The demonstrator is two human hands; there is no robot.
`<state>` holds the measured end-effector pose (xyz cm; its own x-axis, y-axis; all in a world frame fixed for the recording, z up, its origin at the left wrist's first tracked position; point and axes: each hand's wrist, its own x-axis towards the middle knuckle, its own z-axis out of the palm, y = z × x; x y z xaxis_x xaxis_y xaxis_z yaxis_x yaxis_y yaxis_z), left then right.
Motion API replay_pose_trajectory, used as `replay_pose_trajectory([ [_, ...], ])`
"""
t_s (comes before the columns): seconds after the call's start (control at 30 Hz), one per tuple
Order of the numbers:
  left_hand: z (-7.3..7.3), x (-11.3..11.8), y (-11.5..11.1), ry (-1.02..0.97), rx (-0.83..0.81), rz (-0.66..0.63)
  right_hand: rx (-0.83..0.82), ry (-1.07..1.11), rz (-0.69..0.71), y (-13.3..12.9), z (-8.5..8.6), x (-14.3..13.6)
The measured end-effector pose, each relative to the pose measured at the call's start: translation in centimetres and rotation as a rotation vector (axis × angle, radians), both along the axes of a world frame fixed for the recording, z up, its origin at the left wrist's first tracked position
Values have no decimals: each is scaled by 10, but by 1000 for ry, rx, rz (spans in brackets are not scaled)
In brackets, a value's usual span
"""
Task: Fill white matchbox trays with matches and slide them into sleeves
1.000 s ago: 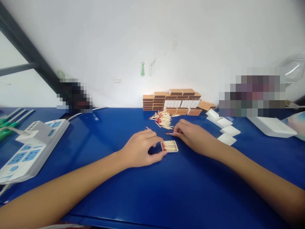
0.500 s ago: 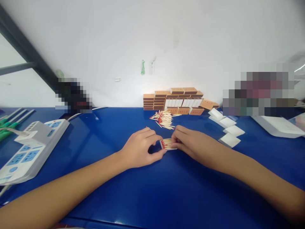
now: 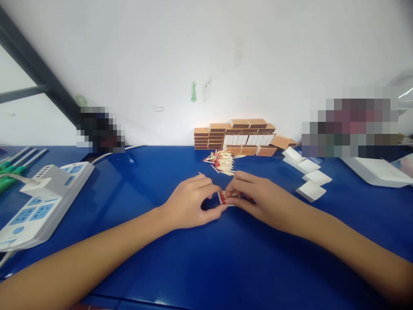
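Observation:
A small white matchbox tray [image 3: 220,198] filled with red-tipped matches lies on the blue table between my hands. My left hand [image 3: 195,201] grips the tray's left end between thumb and forefinger. Over the tray's right part, my right hand [image 3: 254,193] has its fingers bent down onto the matches, covering many of them; whether it pinches any is hidden. A loose heap of matches [image 3: 224,162] lies just behind the tray. Beyond it, against the wall, stand stacked brown matchboxes [image 3: 215,137].
Several white empty trays [image 3: 311,190] lie right of the heap. A white power strip [image 3: 51,202] with a plugged-in cable and green-handled tools [image 3: 6,183] are at the left. A larger white object [image 3: 380,172] is at the back right.
My right hand has shifted left over the tray, and its fingers now cover more of the matches. My left hand has stayed at the tray's left end.

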<state>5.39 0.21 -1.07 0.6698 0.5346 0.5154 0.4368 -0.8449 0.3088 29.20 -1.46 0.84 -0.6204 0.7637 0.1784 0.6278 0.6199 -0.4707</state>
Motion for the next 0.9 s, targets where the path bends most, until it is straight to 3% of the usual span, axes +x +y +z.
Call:
replay_pose_trajectory([
  [0.53,0,0,0,6,-2,-14,18,-14,-9,-1,0,0],
  [0.9,0,-2,1,5,20,14,297,-17,-176,12,-5,10],
])
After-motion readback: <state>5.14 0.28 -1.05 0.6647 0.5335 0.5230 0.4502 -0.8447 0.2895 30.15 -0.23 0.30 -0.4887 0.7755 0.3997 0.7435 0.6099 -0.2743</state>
